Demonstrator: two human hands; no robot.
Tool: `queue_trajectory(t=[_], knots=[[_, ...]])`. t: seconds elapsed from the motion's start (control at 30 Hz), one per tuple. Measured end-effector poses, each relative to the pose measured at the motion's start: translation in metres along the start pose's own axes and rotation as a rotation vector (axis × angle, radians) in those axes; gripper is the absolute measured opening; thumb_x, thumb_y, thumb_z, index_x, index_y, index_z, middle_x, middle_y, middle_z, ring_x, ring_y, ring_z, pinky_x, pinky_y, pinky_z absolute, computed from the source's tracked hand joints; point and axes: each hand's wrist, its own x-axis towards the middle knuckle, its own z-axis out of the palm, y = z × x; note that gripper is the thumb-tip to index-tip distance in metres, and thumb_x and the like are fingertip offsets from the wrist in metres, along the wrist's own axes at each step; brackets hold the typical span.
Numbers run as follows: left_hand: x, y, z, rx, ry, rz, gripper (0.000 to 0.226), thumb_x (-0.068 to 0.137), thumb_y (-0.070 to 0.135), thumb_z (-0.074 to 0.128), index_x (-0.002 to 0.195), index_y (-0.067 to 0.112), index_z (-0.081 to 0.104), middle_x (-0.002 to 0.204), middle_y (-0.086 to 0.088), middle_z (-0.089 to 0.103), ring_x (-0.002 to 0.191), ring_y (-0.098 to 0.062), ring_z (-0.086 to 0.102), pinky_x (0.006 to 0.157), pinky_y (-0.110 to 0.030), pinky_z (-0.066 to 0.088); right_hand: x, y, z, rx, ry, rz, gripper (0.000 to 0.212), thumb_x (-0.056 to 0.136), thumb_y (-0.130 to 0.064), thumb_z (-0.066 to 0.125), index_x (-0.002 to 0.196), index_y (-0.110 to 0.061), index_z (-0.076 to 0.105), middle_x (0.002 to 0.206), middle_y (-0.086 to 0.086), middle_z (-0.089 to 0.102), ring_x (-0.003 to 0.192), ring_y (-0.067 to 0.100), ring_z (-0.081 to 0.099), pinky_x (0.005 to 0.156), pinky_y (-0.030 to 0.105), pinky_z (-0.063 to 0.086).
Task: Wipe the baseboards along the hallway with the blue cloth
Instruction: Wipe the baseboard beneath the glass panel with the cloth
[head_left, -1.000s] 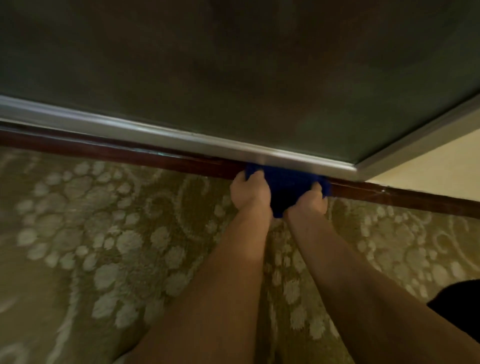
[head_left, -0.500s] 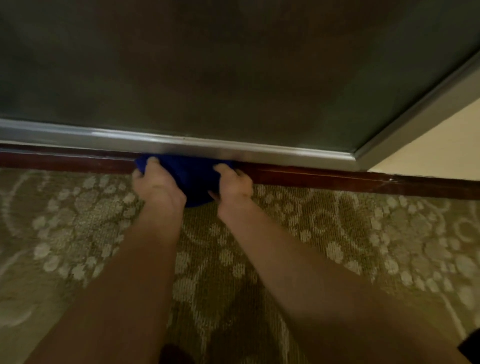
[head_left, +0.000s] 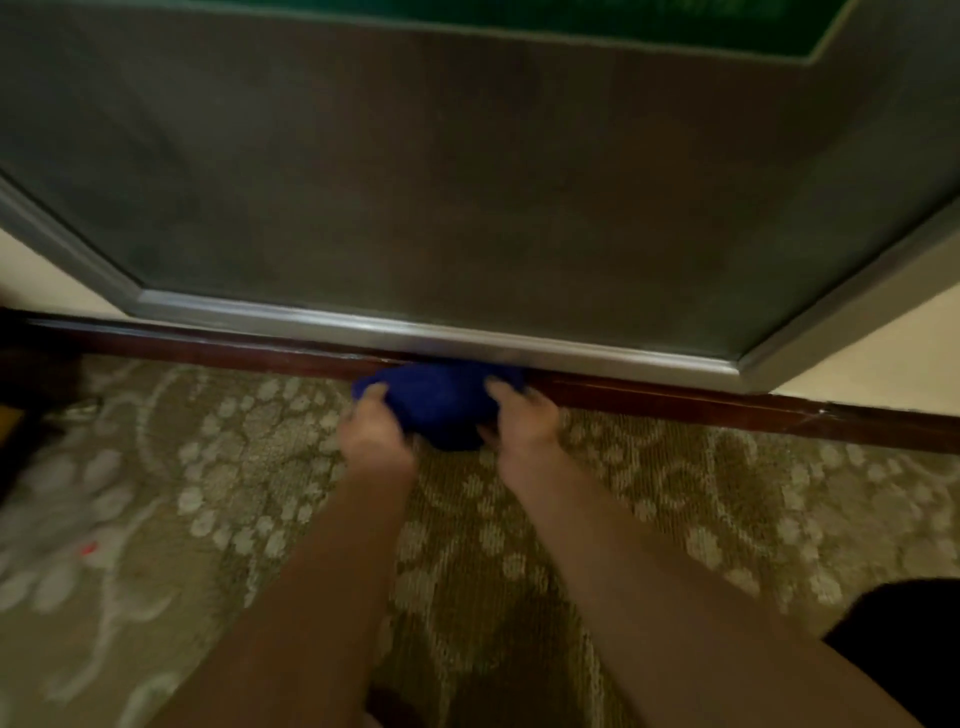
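Both hands gripping the blue cloth (head_left: 434, 410) and pressing it to the dark red baseboard (head_left: 675, 402), under the silver trim (head_left: 363, 332).

Left hand (head_left: 375, 423) is curling its fingers over the cloth's left edge, right hand (head_left: 519, 415) is curling over the right edge; the cloth is bunching between them, touching the baseboard and the patterned carpet (head_left: 675, 493). Versus half a second ago the hands and cloth are sitting further right along the baseboard, closer to the trim's right corner, and are spreading a bit wider apart. View is now showing the trim's left corner and a green panel (head_left: 519, 21) at far top. Frame is motion-blurred, so finger detail is probably a full wrap but hard to confirm.
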Motion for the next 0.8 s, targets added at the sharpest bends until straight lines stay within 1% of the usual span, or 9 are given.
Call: queue_trajectory(t=[0.1, 0.2, 0.27, 0.33, 0.43, 0.53, 0.63, 0.73, 0.8], knots=[[-0.020, 0.021, -0.036, 0.061, 0.066, 0.010, 0.044, 0.096, 0.019, 0.055, 0.139, 0.012, 0.047, 0.137, -0.014, 0.055, 0.120, -0.027, 0.058, 0.074, -0.034, 0.052, -0.008, 0.008, 0.013, -0.027, -0.015, 0.075, 0.039, 0.084, -0.016, 0.070, 0.120, -0.010, 0.058, 0.120, 0.010, 0.060, 0.104, 0.028, 0.058, 0.089, 0.045, 0.055], [-0.045, 0.033, -0.048, 0.109, 0.108, 0.039, 0.044, 0.098, 0.016, 0.054, 0.140, 0.012, 0.046, 0.139, -0.013, 0.053, 0.118, -0.027, 0.054, 0.085, -0.038, 0.047, -0.021, 0.032, 0.022, 0.203, -0.021, 0.224, 0.047, 0.084, -0.021, 0.064, 0.128, -0.013, 0.053, 0.127, 0.007, 0.057, 0.112, 0.032, 0.056, 0.088, 0.044, 0.052], [-0.048, 0.039, -0.049, 0.093, 0.139, 0.065, 0.045, 0.099, 0.018, 0.051, 0.143, 0.012, 0.044, 0.141, -0.012, 0.052, 0.123, -0.029, 0.053, 0.078, -0.038, 0.047, -0.029, 0.052, 0.037, 0.272, -0.034, 0.267, 0.055, 0.082, -0.026, 0.063, 0.134, -0.013, 0.052, 0.131, 0.010, 0.058, 0.107, 0.033, 0.059, 0.084, 0.043, 0.052], [-0.035, 0.046, -0.050, 0.028, 0.148, 0.112, 0.042, 0.099, 0.020, 0.051, 0.141, 0.012, 0.047, 0.139, -0.012, 0.055, 0.121, -0.030, 0.057, 0.068, -0.034, 0.050, -0.032, 0.061, 0.053, 0.273, -0.010, 0.205, 0.052, 0.085, -0.024, 0.064, 0.133, -0.010, 0.054, 0.128, 0.014, 0.060, 0.104, 0.033, 0.061, 0.082, 0.041, 0.054], [-0.006, 0.043, -0.044, -0.002, 0.056, 0.136, 0.025, 0.096, 0.014, 0.055, 0.120, 0.012, 0.059, 0.123, -0.011, 0.065, 0.093, -0.019, 0.066, 0.070, -0.034, 0.055, -0.020, 0.049, 0.059, 0.235, 0.226, -0.030, 0.028, 0.091, -0.016, 0.061, 0.117, -0.006, 0.060, 0.109, 0.010, 0.062, 0.092, 0.027, 0.059, 0.069, 0.030, 0.050], [0.010, 0.017, -0.016, 0.054, -0.081, -0.026, 0.009, 0.093, 0.013, 0.060, 0.101, 0.016, 0.065, 0.117, -0.014, 0.067, 0.095, -0.027, 0.065, 0.087, -0.041, 0.053, 0.005, 0.032, 0.044, 0.047, 0.487, -0.290, 0.039, 0.096, -0.023, 0.055, 0.132, -0.008, 0.052, 0.123, 0.014, 0.058, 0.107, 0.029, 0.057, 0.090, 0.036, 0.046], [0.017, -0.003, 0.013, 0.064, -0.085, -0.175, 0.044, 0.094, 0.022, 0.062, 0.137, 0.019, 0.053, 0.134, -0.010, 0.058, 0.119, -0.033, 0.057, 0.101, -0.046, 0.048, 0.027, 0.035, 0.030, -0.025, 0.394, -0.286, 0.053, 0.102, -0.028, 0.043, 0.151, -0.014, 0.030, 0.147, 0.012, 0.042, 0.124, 0.028, 0.050, 0.094, 0.030, 0.042], [0.028, -0.004, 0.021, 0.063, -0.057, -0.303, 0.054, 0.097, 0.021, 0.058, 0.148, 0.021, 0.039, 0.146, -0.009, 0.048, 0.129, -0.033, 0.050, 0.102, -0.041, 0.044, 0.044, 0.050, 0.016, 0.000, 0.327, -0.193, 0.048, 0.101, -0.032, 0.042, 0.147, -0.021, 0.038, 0.142, 0.010, 0.051, 0.098, 0.020, 0.060, 0.071, 0.030, 0.050], [0.039, 0.001, 0.017, 0.112, -0.075, -0.335, 0.053, 0.098, 0.018, 0.057, 0.148, 0.021, 0.038, 0.147, -0.010, 0.048, 0.129, -0.034, 0.050, 0.099, -0.039, 0.044, 0.050, 0.055, 0.019, -0.004, 0.338, -0.150, 0.043, 0.101, -0.028, 0.041, 0.142, -0.016, 0.044, 0.138, 0.012, 0.055, 0.097, 0.023, 0.062, 0.067, 0.031, 0.052]])
